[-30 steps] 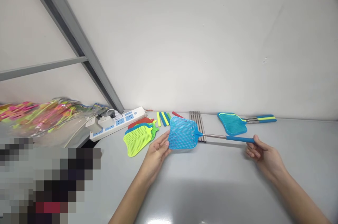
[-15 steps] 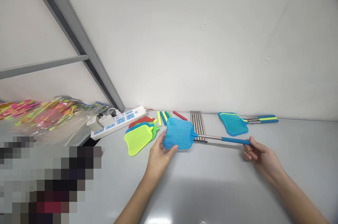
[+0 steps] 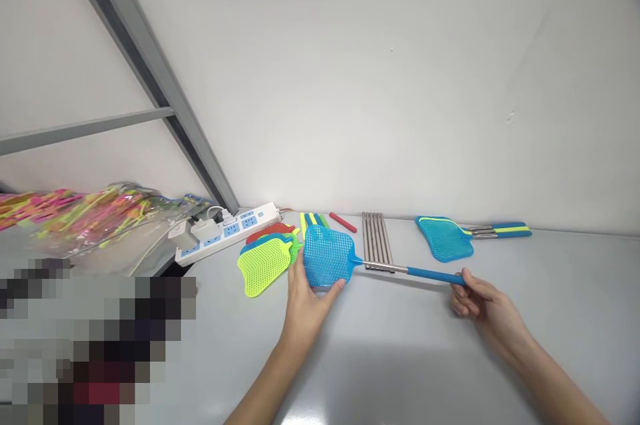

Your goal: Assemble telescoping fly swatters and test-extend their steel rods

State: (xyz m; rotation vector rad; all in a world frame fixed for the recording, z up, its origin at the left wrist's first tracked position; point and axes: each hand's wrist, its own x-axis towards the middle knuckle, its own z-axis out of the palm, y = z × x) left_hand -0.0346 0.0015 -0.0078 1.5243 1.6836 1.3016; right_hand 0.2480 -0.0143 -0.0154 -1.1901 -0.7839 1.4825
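Observation:
Between my two hands, a blue fly swatter (image 3: pixel 330 255) is held above the table, its metal rod and blue grip slanting down to the right. My left hand (image 3: pixel 307 295) grasps the lower left of the perforated head, thumb in front and fingers partly hidden behind. The end of the grip is pinched by my right hand (image 3: pixel 475 295). Behind the swatter lies a row of metal rods (image 3: pixel 377 238). Left of it, loose swatter heads (image 3: pixel 265 268) in yellow, green, blue and red overlap in a pile. Several coloured grip sleeves (image 3: pixel 343 222) lie at the back.
Assembled swatters (image 3: pixel 450 241) are stacked at the right by the wall. A white power strip (image 3: pixel 230 233) with plugs and cables stands at the left. Beyond it are colourful items in clear plastic (image 3: pixel 95 211). A pixelated area covers the lower left.
Both hands have shifted slightly with the blue fly swatter, which now tilts a little more downward to the right. The whole view has moved slightly.

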